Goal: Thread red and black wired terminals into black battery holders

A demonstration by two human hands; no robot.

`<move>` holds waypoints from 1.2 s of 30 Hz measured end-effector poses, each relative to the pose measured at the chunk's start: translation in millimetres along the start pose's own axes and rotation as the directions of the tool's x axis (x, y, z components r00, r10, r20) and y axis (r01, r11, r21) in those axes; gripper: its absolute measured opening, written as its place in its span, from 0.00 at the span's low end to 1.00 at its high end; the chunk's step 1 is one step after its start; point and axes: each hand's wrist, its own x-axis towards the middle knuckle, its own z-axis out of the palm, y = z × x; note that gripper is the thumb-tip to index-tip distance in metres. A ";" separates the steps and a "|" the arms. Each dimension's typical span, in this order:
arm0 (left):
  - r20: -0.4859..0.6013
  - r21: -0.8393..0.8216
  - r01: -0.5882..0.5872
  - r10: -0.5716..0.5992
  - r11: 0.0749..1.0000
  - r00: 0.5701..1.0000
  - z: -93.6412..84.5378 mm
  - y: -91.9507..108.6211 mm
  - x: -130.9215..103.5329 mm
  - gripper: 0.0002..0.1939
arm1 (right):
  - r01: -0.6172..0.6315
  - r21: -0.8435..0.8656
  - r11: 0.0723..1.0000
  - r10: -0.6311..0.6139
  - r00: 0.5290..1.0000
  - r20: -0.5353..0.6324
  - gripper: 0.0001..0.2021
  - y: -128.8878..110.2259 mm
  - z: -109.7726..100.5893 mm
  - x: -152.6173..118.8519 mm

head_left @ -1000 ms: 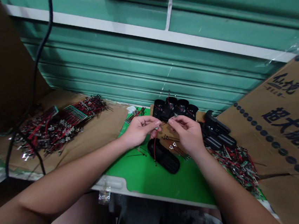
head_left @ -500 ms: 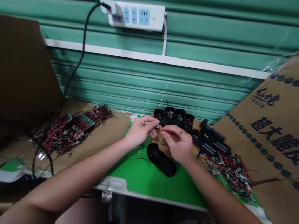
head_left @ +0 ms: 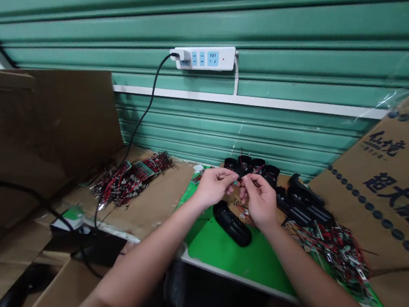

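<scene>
Above the green board, my two hands meet fingertip to fingertip. My left hand is closed in a pinch on a small wired circuit board, of which only a bit of green and red shows. The thumb and forefinger of my right hand are pinched on its red wire. Just below the hands lies a long rounded black plastic housing. Behind them stand several black cups with red wires in them.
A heap of red-wired parts lies at right, beside several black housings. Another wired pile sits on cardboard at left. Cardboard boxes flank the table. A black cable hangs from the power strip on the green shutter.
The camera view has swung left and tilted, so the scene sits further right and lower. My right hand has turned more upright, its fingertips closer to my left hand's.
</scene>
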 end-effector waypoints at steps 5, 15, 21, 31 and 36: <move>-0.114 -0.096 -0.052 0.041 0.994 0.993 1.2 -6.8 -17.8 0.21 | 0.001 -0.049 0.999 0.000 0.999 0.034 0.21 -1.3 2.4 -5.1; -0.017 -0.165 0.031 -0.034 0.986 0.999 -19.0 0.7 -52.3 0.21 | -0.047 -0.077 0.996 0.054 0.994 0.095 0.19 -15.2 15.8 -5.4; -0.057 -0.147 0.014 -0.022 0.989 0.998 -22.3 -8.8 -59.2 0.16 | -0.045 -0.130 0.990 0.072 0.974 0.213 0.18 -25.7 20.9 0.9; -0.055 -0.029 -0.003 0.001 1.000 0.998 -19.6 -15.2 -68.6 0.14 | -0.080 -0.141 0.987 0.112 0.967 0.229 0.12 -17.9 10.3 -22.3; -0.093 -0.009 -0.053 0.052 0.999 0.994 -16.8 -15.5 -70.1 0.12 | -0.040 -0.160 0.986 0.071 0.978 0.195 0.10 -16.7 10.5 -27.9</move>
